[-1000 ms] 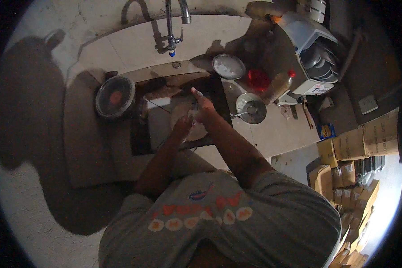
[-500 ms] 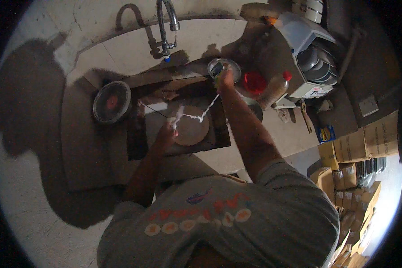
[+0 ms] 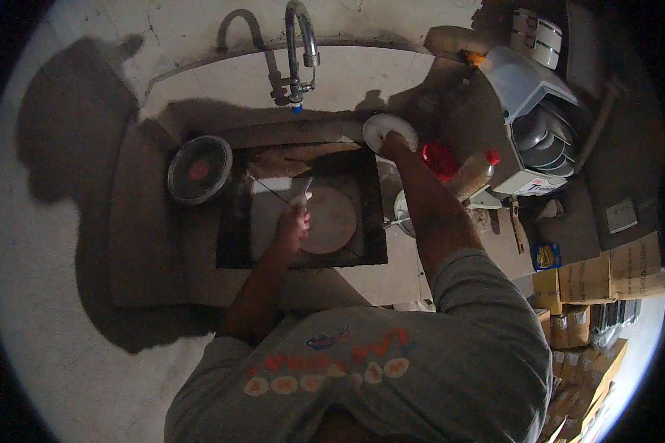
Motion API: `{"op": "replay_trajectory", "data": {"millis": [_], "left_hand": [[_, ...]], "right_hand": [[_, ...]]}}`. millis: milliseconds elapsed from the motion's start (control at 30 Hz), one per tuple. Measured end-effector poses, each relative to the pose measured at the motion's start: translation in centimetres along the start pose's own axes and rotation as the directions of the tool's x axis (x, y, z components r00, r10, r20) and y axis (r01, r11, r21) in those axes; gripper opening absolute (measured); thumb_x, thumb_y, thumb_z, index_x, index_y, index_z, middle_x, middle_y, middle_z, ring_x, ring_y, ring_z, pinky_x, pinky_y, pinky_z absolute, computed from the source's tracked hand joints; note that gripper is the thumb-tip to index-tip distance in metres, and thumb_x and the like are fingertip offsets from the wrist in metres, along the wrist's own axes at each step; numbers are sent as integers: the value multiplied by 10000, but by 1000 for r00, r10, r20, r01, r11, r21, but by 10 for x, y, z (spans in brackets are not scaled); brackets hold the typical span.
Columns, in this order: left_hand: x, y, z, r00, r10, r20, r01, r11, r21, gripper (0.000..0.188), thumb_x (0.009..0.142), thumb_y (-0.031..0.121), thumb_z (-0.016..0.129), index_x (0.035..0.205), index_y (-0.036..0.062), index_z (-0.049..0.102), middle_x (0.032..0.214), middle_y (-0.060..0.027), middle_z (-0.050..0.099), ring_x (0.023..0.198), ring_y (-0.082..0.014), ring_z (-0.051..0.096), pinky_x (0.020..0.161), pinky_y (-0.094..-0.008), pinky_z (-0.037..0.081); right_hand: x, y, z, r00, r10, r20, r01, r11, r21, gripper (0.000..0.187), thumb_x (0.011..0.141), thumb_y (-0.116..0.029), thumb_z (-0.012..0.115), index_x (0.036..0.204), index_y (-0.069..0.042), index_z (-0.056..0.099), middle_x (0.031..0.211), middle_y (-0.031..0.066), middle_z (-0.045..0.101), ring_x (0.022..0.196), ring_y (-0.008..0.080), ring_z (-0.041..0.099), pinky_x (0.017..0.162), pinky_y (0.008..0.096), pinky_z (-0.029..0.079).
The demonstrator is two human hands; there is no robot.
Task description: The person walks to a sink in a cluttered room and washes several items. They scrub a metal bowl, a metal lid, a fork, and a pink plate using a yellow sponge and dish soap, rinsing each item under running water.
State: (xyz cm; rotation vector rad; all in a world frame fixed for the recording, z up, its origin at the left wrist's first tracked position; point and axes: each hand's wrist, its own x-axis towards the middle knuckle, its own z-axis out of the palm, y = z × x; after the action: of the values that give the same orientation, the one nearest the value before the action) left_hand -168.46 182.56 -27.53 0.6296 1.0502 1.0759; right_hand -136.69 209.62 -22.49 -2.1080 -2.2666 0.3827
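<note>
Our right hand (image 3: 393, 140) had left the sink (image 3: 374, 221) and reached the bowl (image 3: 380, 127) at upper centre; grip unclear. Left hand (image 3: 294, 225) stayed clasping a utensil (image 3: 304, 193).

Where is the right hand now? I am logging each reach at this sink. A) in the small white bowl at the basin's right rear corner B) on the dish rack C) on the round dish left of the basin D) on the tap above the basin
A: the right hand reaches into the small white bowl by the basin's rear right corner, while the left hand holds a utensil over the basin.
</note>
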Motion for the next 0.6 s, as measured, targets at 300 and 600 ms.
{"op": "replay_trajectory", "data": {"millis": [300,600], "left_hand": [[15,31,37,992,42,-122,-59,988,-141,376,981,460,614,1116,110,631,803,-21,609,594,-186,552,526,-353,475],[52,53,69,987,153,-58,-156,776,-612,394,990,439,611,1165,87,627,882,-79,627,702,-232,592,672,-396,547]], "right_hand": [[-72,-60,-9,877,-223,-426,360,892,274,322,840,-277,697,896,40,691,858,230,670,822,415,673,732,504,541],[-182,-201,86,746,-139,-651,513,744,429,385,992,-321,521,1185,-1,612,1141,234,605,1028,446,581,880,537,462]]}}
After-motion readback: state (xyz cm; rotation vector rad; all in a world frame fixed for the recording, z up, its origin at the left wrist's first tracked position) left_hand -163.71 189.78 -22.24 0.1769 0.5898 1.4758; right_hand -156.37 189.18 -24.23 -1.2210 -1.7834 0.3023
